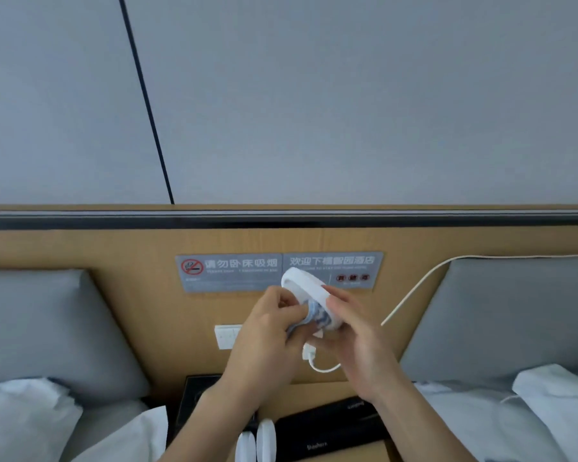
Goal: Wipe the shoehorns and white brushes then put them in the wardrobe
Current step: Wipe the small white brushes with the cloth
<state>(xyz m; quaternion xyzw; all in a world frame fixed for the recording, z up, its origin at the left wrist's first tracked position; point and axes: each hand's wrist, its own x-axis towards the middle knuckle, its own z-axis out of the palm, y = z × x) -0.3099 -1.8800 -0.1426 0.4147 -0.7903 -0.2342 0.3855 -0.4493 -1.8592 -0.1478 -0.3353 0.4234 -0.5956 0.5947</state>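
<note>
- White oval plastic brush [303, 284]: held up and tilted in front of the wooden headboard panel [141, 248], between both hands.
- Right hand [356, 333]: fingers curled round the brush's lower end, forearm rising from the lower right.
- Left hand [267, 331]: pinches a blue-and-white patterned cloth [315, 316] against the brush's underside.
- Two more white oval brushes [257, 441]: side by side on the wooden worktop [317, 393] below.
- Black flat shoehorns [334, 425], one lettered "Shoehorn": just right of them.
</note>
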